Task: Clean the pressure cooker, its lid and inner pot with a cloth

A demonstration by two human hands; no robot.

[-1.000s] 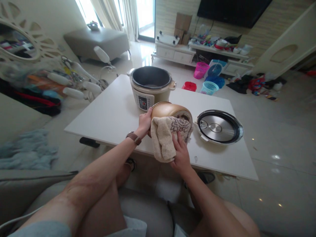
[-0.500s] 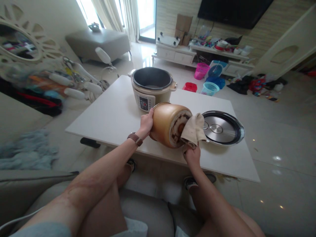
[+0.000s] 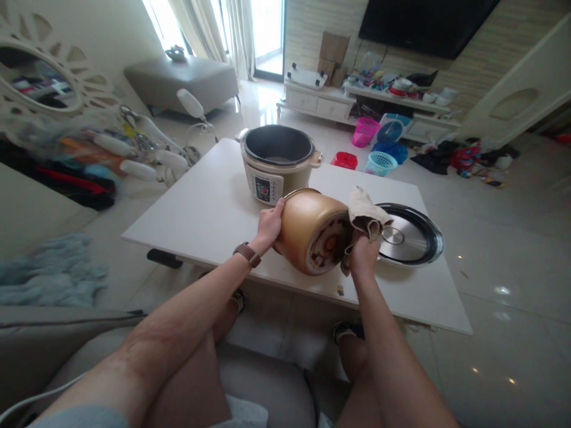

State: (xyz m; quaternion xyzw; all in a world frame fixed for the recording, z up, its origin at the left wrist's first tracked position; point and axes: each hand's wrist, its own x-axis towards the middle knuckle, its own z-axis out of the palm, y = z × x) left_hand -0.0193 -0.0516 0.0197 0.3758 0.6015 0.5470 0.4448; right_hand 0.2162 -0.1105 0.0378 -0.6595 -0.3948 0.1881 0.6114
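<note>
My left hand (image 3: 270, 226) grips the rim of a gold-coloured inner pot (image 3: 303, 223), which is tipped on its side above the white table. The pot's stained brown-and-white base faces right and toward me. In my right hand (image 3: 364, 255) is a bunched beige cloth (image 3: 366, 214), close to the right edge of that base; whether it touches is hard to tell. Behind the pot stands the cream electric cooker body (image 3: 277, 169), open at the top with a dark inside. The round steel lid (image 3: 408, 235) lies inner side up to the right, partly behind the cloth.
All this is on a white table (image 3: 191, 208). Beyond it, a red basin (image 3: 345, 160), a light blue basket (image 3: 380, 163) and a pink basket (image 3: 364, 131) are on the floor. A white lamp-like stand (image 3: 167, 159) is close to the table's left edge.
My right hand has moved right and slightly up with the cloth, uncovering more of the pot's base. The pot has turned slightly, still held in my left hand.
</note>
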